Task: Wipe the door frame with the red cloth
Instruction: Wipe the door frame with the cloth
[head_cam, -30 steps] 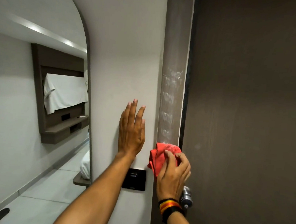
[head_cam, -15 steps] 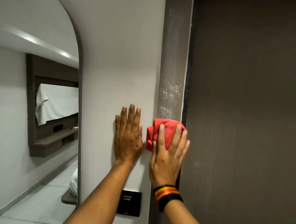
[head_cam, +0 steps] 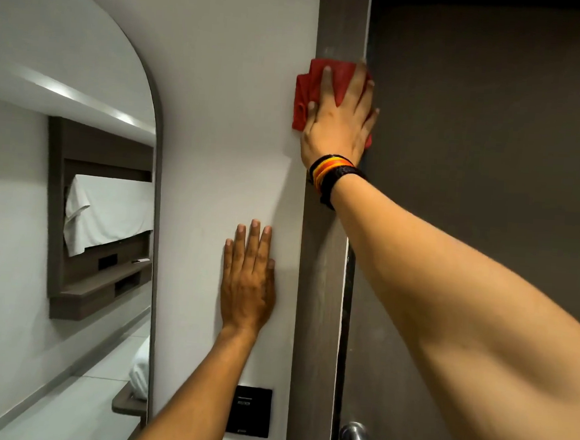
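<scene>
Right hand presses red cloth against door frame.

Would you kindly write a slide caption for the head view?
Right hand presses the red cloth against the door frame; left hand rests flat on the wall.

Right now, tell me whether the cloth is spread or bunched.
Bunched: the cloth shows folds and creases under the right hand, pressed on the frame.
</scene>
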A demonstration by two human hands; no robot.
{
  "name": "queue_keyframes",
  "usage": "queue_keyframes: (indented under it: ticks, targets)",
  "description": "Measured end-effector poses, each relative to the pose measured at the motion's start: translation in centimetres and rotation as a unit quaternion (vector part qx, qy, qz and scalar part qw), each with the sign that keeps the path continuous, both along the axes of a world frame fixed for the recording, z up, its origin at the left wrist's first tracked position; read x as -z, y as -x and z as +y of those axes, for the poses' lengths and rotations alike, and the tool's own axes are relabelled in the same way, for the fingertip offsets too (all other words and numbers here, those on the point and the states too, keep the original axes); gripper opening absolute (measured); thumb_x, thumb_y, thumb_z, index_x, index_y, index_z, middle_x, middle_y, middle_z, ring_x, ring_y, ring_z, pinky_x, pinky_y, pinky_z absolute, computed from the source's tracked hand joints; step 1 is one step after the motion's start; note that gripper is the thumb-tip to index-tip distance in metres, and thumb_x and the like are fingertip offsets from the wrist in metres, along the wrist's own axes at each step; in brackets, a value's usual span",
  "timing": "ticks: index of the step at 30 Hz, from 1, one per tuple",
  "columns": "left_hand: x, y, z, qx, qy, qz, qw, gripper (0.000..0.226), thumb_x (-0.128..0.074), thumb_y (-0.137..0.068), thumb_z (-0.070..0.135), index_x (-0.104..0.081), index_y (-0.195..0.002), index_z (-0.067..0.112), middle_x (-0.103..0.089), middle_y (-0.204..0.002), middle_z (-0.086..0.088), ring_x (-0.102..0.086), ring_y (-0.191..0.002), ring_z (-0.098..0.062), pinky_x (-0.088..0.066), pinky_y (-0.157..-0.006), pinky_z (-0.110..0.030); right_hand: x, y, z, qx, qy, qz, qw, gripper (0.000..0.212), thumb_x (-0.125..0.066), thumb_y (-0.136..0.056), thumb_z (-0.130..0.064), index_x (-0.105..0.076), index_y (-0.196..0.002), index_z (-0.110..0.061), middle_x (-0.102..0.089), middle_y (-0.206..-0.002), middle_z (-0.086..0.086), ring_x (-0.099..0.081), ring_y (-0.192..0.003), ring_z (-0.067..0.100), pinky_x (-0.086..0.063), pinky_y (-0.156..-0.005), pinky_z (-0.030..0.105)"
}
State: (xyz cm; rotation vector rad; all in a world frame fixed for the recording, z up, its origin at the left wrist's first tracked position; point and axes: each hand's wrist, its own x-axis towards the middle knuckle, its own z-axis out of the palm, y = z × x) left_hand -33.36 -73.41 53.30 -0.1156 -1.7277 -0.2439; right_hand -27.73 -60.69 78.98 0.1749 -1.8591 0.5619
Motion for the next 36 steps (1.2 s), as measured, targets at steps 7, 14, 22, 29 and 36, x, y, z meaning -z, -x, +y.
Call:
queue_keyframes:
  ticks: [7,14,22,29,36]
  targets:
    - [0.1,0.3,-0.2,-0.023,0.012,0.000,1.000,0.055,-0.027,-0.112,0.026,-0.025,-0.164,0.012,-0.020,-0.173,-0.010,-0.016,-0.162,-0.032,-0.012,-0.133,-0.046,6.9,0.2,0.3,0.000,-0.005,0.025,1.000,0.056,-0.037,-0.104,-0.035,-0.024,-0.158,-0.033,0.000,-0.171,0.010,-0.007,-0.157,0.037,-0.016,-0.125,0.057]
    - [0.1,-0.2,0.1,-0.016,0.009,-0.016,1.000,0.057,-0.035,-0.110,0.022,-0.023,-0.165,0.011,-0.018,-0.174,-0.011,-0.013,-0.162,-0.032,-0.012,-0.133,-0.048,18.1,0.7,0.2,-0.012,0.001,0.002,1.000,0.058,-0.040,-0.106,-0.035,-0.019,-0.159,-0.032,0.000,-0.171,0.011,-0.003,-0.158,0.036,-0.018,-0.125,0.058]
    - [0.1,-0.7,0.0,-0.007,0.013,-0.030,0.999,0.059,-0.034,-0.109,0.022,-0.019,-0.165,0.013,-0.014,-0.175,-0.011,-0.011,-0.162,-0.033,-0.013,-0.132,-0.050,30.3,-0.6,0.1,-0.024,0.008,-0.065,0.998,0.068,-0.047,-0.104,-0.032,-0.010,-0.161,-0.033,0.009,-0.170,0.008,0.004,-0.158,0.033,-0.017,-0.126,0.057]
    - [0.0,-1.0,-0.1,-0.012,0.022,-0.059,0.998,0.062,-0.030,-0.109,0.022,-0.009,-0.167,0.017,-0.004,-0.176,-0.006,0.000,-0.164,-0.028,-0.007,-0.133,-0.048,36.8,-2.4,0.2,-0.055,0.028,-0.160,0.985,0.076,-0.051,-0.102,-0.027,-0.002,-0.160,-0.038,0.023,-0.168,0.003,0.017,-0.157,0.029,-0.017,-0.125,0.058]
    - [1.2,-5.3,0.5,0.121,-0.062,-0.049,0.989,0.046,-0.038,-0.107,0.019,-0.050,-0.152,0.015,-0.049,-0.159,-0.007,-0.041,-0.152,-0.026,-0.033,-0.126,-0.045,35.6,-4.1,2.2,-0.157,0.101,-0.127,0.974,0.054,-0.045,-0.103,-0.033,-0.028,-0.152,-0.048,0.004,-0.169,-0.011,-0.021,-0.155,0.025,-0.043,-0.115,0.051]
